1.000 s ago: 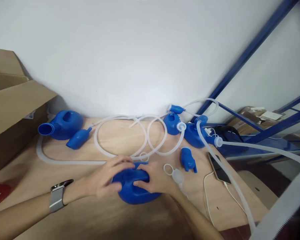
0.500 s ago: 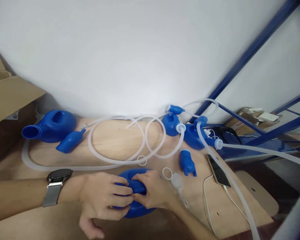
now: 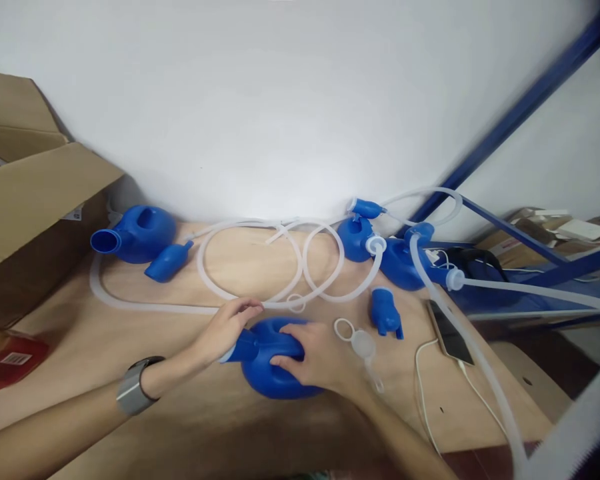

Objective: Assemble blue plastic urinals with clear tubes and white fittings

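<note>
A blue plastic jug (image 3: pixel 275 363) lies on the wooden table (image 3: pixel 205 413) in front of me. My right hand (image 3: pixel 317 357) rests on its right side, fingers curled over its body and handle. My left hand (image 3: pixel 227 327), with a grey watch at the wrist, reaches past the jug's spout, fingertips pinched on the end of a clear tube (image 3: pixel 180 308) that runs left across the table. A white cap with a ring (image 3: pixel 361 343) lies just right of the jug.
A second blue jug (image 3: pixel 137 233) and blue nozzle (image 3: pixel 169 261) lie at back left beside a cardboard box (image 3: pixel 25 213). Looped tubes (image 3: pixel 320 267), more blue jugs (image 3: pixel 400 263), a small blue piece (image 3: pixel 385 313), a phone (image 3: pixel 450 340) on a cable, and a blue frame (image 3: pixel 520 107) fill the right.
My left hand has left the jug's top and reached forward to the clear tube's end. The jug's spout now shows at its left. My right hand stays on the jug.
</note>
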`<state>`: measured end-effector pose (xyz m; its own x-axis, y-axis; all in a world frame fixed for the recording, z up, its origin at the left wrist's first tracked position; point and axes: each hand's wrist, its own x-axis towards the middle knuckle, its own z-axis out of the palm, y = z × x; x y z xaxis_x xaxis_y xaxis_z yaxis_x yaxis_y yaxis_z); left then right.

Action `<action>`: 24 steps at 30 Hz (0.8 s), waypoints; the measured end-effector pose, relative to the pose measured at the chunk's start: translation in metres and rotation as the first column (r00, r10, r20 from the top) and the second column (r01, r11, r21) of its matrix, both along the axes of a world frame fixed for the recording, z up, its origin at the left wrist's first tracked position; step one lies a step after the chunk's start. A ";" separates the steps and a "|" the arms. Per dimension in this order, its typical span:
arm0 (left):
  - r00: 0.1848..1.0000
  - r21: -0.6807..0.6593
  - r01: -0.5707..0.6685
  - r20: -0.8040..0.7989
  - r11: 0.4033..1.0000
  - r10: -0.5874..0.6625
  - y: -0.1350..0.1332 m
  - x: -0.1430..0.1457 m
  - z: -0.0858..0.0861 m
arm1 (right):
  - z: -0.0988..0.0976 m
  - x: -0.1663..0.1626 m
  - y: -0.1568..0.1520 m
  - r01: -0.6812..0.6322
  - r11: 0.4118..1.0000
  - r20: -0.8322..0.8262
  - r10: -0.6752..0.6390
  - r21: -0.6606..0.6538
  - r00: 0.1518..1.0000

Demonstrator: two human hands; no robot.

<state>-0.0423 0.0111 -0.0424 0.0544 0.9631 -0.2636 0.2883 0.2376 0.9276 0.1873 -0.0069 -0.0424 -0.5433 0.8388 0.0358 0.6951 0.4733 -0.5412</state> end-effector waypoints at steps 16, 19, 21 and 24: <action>0.915 0.367 0.004 -0.377 0.930 0.145 0.019 -0.085 -0.025 | -0.040 0.037 0.030 0.309 0.949 -0.435 -0.253 0.061 0.864; 0.631 0.408 0.251 -0.757 0.878 0.172 0.013 -0.113 -0.058 | -0.063 0.072 0.033 0.386 0.907 -0.141 -0.366 0.167 0.920; 0.503 0.348 0.370 -0.854 0.862 0.129 0.008 -0.128 -0.081 | -0.078 0.090 0.034 0.352 0.912 0.011 -0.362 0.210 0.932; 0.493 0.346 0.413 -0.863 0.843 0.113 0.002 -0.142 -0.109 | -0.088 0.097 0.038 0.331 0.918 0.078 -0.355 0.219 0.932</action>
